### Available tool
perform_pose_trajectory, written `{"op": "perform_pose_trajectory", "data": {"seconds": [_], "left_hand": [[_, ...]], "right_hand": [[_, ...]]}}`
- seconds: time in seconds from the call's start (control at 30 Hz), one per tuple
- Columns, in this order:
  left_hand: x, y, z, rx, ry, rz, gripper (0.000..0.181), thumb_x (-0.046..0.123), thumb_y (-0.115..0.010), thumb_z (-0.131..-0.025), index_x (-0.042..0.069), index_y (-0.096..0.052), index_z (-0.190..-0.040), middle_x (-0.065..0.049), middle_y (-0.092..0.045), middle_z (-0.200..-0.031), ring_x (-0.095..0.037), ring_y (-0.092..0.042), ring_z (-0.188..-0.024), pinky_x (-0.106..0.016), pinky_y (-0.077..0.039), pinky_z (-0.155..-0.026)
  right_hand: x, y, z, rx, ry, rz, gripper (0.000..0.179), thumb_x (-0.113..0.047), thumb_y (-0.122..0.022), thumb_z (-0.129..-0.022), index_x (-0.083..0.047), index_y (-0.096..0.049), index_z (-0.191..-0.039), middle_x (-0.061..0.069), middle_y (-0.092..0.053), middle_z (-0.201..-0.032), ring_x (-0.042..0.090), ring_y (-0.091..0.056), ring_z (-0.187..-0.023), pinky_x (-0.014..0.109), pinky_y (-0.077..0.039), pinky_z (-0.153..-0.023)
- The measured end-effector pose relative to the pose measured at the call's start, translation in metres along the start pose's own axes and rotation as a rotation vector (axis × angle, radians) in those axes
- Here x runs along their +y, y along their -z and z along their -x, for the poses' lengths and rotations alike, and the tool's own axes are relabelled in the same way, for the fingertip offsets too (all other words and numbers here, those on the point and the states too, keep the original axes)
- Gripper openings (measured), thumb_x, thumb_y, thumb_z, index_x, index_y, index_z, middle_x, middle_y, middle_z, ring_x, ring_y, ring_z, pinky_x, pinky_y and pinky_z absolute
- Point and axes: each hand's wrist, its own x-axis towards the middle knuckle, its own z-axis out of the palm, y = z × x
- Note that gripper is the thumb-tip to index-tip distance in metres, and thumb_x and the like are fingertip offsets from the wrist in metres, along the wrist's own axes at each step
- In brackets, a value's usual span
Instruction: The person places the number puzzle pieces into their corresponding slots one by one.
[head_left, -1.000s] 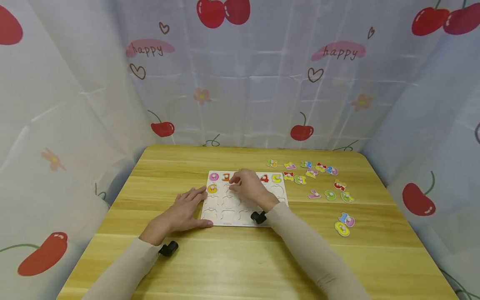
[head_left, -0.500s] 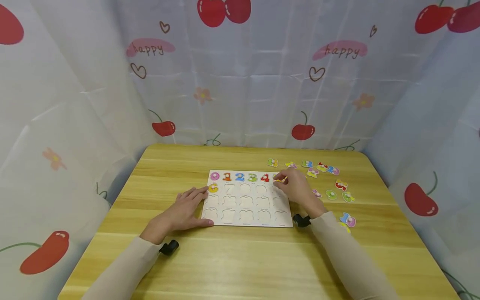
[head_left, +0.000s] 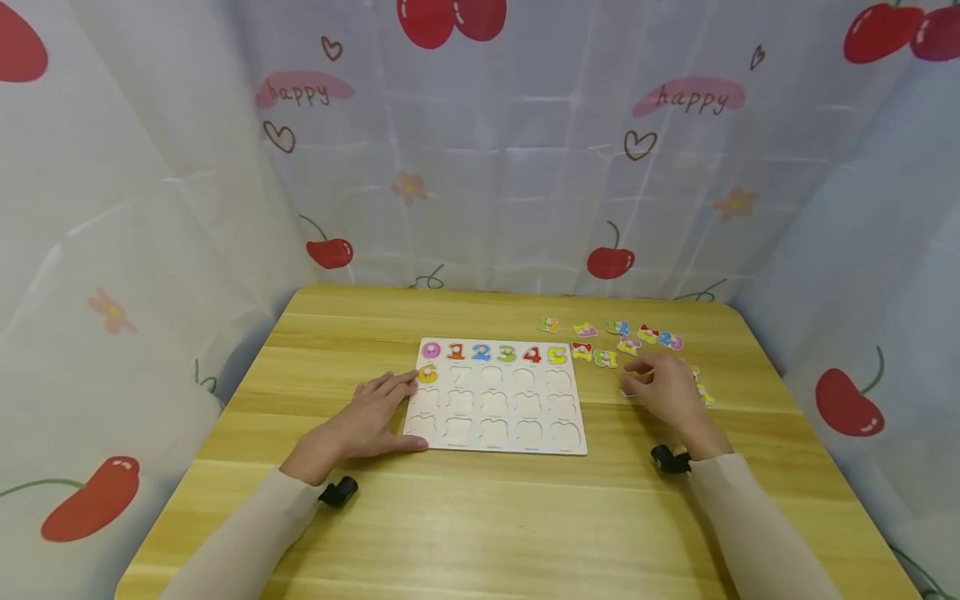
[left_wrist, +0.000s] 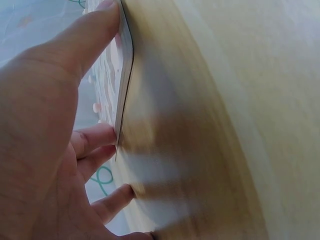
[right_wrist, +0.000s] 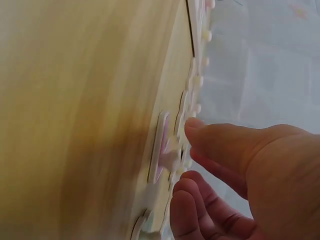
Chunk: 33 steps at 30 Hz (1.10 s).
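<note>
Left grip (head_left: 369,423) spread flat at the board's left end, holding nothing: fingertips at the left edge, thumb on the near-left corner. Board (head_left: 512,402) lies flat on the surface (head_left: 480,525). Top row seated: 0 (head_left: 431,350) through 5 (head_left: 557,356), left to right. 6 (head_left: 427,374) seated at left of row 2, next to the left fingertips; recesses show across the lower rows.

Right grip (head_left: 663,390) right of the board, above the loose pieces. Thumb and fingers parted, just beside the knob (right_wrist: 170,160) of a pink piece (right_wrist: 159,167) lying on the surface; contact not clear. Other loose pieces, incl. a blue 12 (head_left: 618,327), lie beyond it. Printed curtain (head_left: 495,183) behind.
</note>
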Motion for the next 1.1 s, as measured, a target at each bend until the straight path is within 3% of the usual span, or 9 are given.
{"op": "perform_pose_trajectory", "data": {"seconds": [0.17, 0.33, 0.83, 1.1], "left_hand": [[0.001, 0.002, 0.001, 0.001, 0.000, 0.003, 0.107, 0.064, -0.089, -0.099, -0.003, -0.050, -0.171, -0.018, -0.037, -0.190, -0.062, -0.032, -0.173, -0.088, -0.026, -0.134], [0.000, 0.003, 0.001, -0.005, 0.011, 0.011, 0.106, 0.064, -0.089, -0.098, -0.003, -0.050, -0.172, -0.017, -0.036, -0.191, -0.061, -0.031, -0.174, -0.091, -0.026, -0.133], [0.002, 0.002, 0.001, 0.001, -0.006, 0.010, 0.105, 0.065, -0.089, -0.098, -0.002, -0.052, -0.170, -0.018, -0.038, -0.190, -0.063, -0.034, -0.172, -0.088, -0.028, -0.133], [0.004, 0.002, 0.001, -0.012, -0.002, 0.006, 0.107, 0.067, -0.088, -0.099, -0.002, -0.051, -0.172, -0.017, -0.036, -0.191, -0.062, -0.032, -0.173, -0.090, -0.027, -0.132]], "right_hand": [[0.010, 0.003, 0.003, -0.001, -0.021, 0.019, 0.018, -0.014, -0.091, -0.103, 0.002, -0.087, -0.111, 0.020, -0.086, -0.105, 0.033, -0.079, -0.091, 0.039, -0.060, -0.081], [0.012, 0.002, 0.006, -0.015, -0.027, 0.009, 0.016, -0.014, -0.089, -0.105, 0.001, -0.086, -0.106, 0.019, -0.088, -0.100, 0.027, -0.079, -0.085, 0.030, -0.058, -0.075], [0.010, 0.000, 0.010, 0.004, -0.052, 0.009, 0.016, -0.009, -0.088, -0.105, 0.007, -0.086, -0.103, 0.024, -0.086, -0.099, 0.028, -0.079, -0.082, 0.030, -0.056, -0.069], [0.000, -0.001, 0.008, 0.035, -0.052, 0.001, 0.022, -0.021, -0.085, -0.110, 0.001, -0.089, -0.108, 0.017, -0.088, -0.100, 0.028, -0.080, -0.084, 0.031, -0.054, -0.070]]}}
